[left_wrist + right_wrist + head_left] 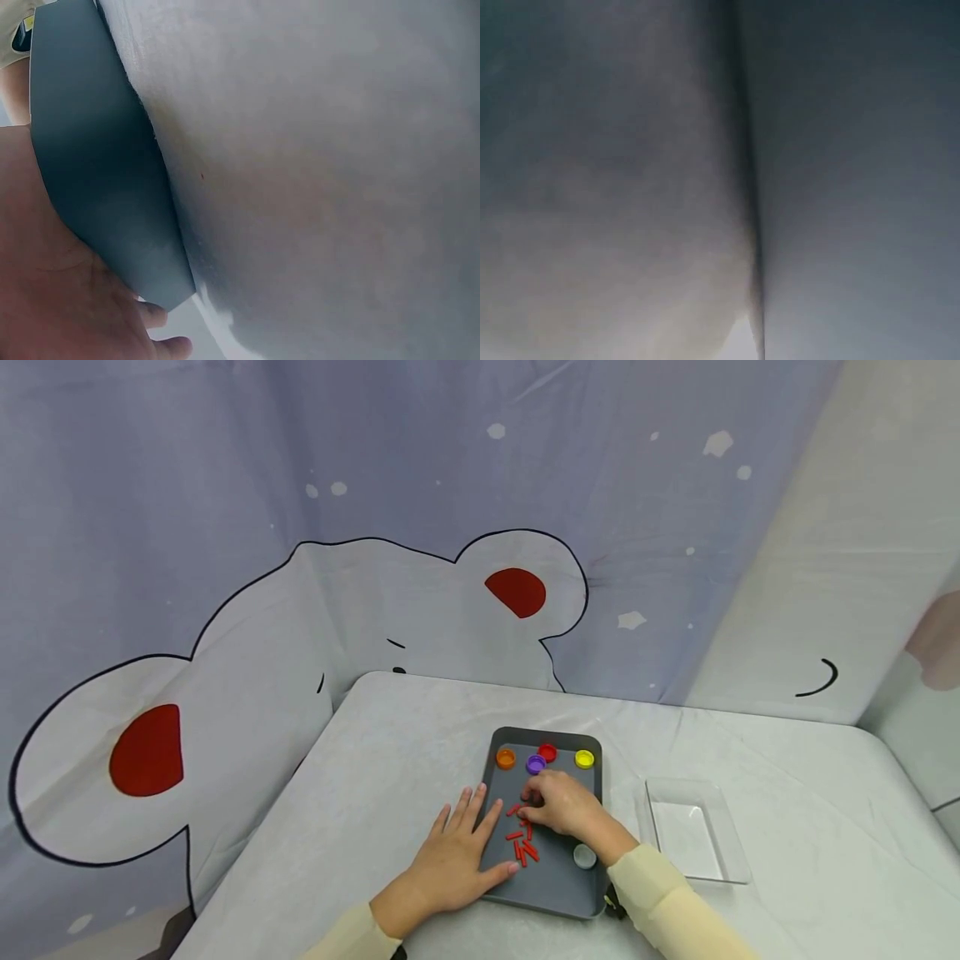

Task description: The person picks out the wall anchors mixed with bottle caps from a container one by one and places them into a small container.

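Observation:
A grey tray (pixel 555 885) lies on the table with several short red sticks (pixel 527 850) loose in its middle. My left hand (pixel 450 864) rests over the tray's left edge, fingers spread, with the thumb reaching in beside the sticks. In the left wrist view, the palm lies along the tray's outer side (pixel 105 165). My right hand (pixel 558 802) reaches in from the right, low over the tray. Its fingers are bent, and the thumb tip is right at the upper red sticks; I cannot tell whether it pinches one. The right wrist view shows only blurred close surfaces.
At the tray's far end sit small round cups: orange (pixel 506 758), purple (pixel 536 764), red (pixel 547 752) and yellow (pixel 584 759). A pale clear cup (pixel 584 857) sits near the right forearm. A clear plastic box (pixel 738 847) stands right of the tray.

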Action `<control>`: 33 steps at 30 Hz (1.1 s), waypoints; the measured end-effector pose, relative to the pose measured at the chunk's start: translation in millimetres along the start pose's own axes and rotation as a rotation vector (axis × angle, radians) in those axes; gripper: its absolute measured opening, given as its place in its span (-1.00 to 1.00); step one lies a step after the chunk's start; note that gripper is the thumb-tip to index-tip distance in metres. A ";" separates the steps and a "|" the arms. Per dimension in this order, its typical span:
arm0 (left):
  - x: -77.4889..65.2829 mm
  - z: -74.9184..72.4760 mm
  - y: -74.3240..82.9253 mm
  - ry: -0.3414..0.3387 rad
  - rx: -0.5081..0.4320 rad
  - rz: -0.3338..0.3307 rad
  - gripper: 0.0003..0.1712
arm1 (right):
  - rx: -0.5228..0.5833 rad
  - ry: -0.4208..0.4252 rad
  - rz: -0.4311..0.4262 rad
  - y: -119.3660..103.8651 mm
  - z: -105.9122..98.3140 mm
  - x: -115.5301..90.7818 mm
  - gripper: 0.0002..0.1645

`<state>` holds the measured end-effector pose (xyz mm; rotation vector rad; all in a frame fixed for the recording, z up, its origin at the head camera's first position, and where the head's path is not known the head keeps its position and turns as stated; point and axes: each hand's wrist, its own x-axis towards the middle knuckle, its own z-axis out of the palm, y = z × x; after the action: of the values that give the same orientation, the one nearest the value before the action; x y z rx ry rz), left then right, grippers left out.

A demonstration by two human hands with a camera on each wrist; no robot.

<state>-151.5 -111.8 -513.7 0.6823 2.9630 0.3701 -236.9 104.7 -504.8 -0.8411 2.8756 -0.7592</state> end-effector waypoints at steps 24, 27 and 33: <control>-0.6 3.1 -0.3 0.020 0.005 0.002 0.05 | 0.006 0.050 -0.045 6.0 0.9 -6.2 -0.91; -0.6 2.9 -0.5 0.013 0.004 -0.004 0.05 | 0.009 0.033 -0.010 4.1 0.6 -6.8 -0.86; 0.1 1.4 -0.7 -0.008 -0.002 -0.012 0.06 | 0.010 0.025 0.013 0.7 -0.7 -8.2 -0.80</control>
<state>-151.7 -112.1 -515.2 0.6638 2.9579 0.3679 -230.4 109.8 -505.3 -0.8165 2.8935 -0.7886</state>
